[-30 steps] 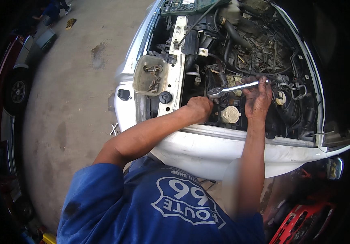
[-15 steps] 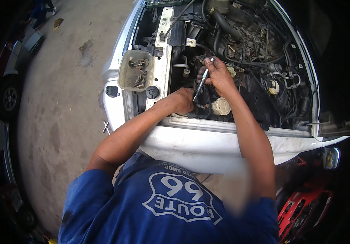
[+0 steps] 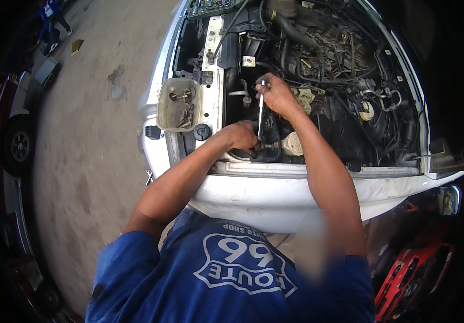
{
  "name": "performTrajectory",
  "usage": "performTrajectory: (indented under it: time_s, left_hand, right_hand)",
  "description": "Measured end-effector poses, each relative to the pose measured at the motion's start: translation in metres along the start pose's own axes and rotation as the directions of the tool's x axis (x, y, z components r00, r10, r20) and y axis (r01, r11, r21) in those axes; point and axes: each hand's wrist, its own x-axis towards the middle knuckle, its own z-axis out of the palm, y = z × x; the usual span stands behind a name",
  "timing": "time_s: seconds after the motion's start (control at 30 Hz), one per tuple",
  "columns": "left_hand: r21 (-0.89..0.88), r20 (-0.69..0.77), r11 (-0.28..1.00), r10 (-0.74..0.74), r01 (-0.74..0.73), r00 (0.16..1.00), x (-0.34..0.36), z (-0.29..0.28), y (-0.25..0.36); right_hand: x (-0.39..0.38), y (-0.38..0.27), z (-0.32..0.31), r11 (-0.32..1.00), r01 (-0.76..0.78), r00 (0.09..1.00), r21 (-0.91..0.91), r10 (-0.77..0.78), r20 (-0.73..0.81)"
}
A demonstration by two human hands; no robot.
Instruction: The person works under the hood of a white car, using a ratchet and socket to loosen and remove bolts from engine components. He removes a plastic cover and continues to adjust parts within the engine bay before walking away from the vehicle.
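Note:
My right hand (image 3: 279, 98) is closed round the upper end of a chrome ratchet wrench (image 3: 261, 110), which stands nearly upright in the picture over the engine bay. At the wrench's lower end, my left hand (image 3: 241, 135) is closed, its fingers curled against the tool's head. A short metal piece, like a socket or extension, shows by those fingers and points toward a round, pale cap (image 3: 293, 144). What the socket sits on is hidden. Left of my hands, a clear plastic tub (image 3: 162, 110) of bolts rests on the white crossmember (image 3: 215, 97).
Hoses and dirty engine parts (image 3: 334, 54) fill the far side of the bay. A crumpled yellowish rag (image 3: 305, 99) lies beside my right wrist. A black round cap (image 3: 202, 132) sits near the tub. The white fender (image 3: 275, 188) runs in front of me. A tool case (image 3: 210, 6) stands at the far edge.
My right hand has swung the wrench's upper end to the left, so the handle leans less. My left hand stays at its lower end. The whole view has shifted slightly.

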Motion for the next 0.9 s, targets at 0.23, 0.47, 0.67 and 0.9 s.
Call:
performTrajectory:
  time_s: [0.23,0.47,0.67,0.9]
  left_hand:
    - [-0.176,-0.039,0.982,-0.083,0.075,0.996,0.000,0.003,0.006]
    - [0.406,-0.109,0.913,-0.002,0.046,0.994,-0.004,0.006,0.012]
    - [0.510,-0.057,0.841,0.244,-0.182,0.968,0.014,0.010,-0.011]
    - [0.469,0.052,0.882,0.036,-0.056,0.998,0.027,-0.006,-0.002]
  right_hand:
    - [-0.028,-0.030,-0.022,0.986,0.043,0.995,-0.164,-0.056,-0.079]
    - [-0.126,-0.102,-0.063,0.957,0.104,0.993,-0.269,-0.086,0.078]
    - [-0.188,-0.083,-0.059,0.895,0.407,0.900,-0.185,-0.357,0.251]
    - [-0.062,-0.069,-0.058,0.987,0.134,0.983,0.093,-0.144,0.111]
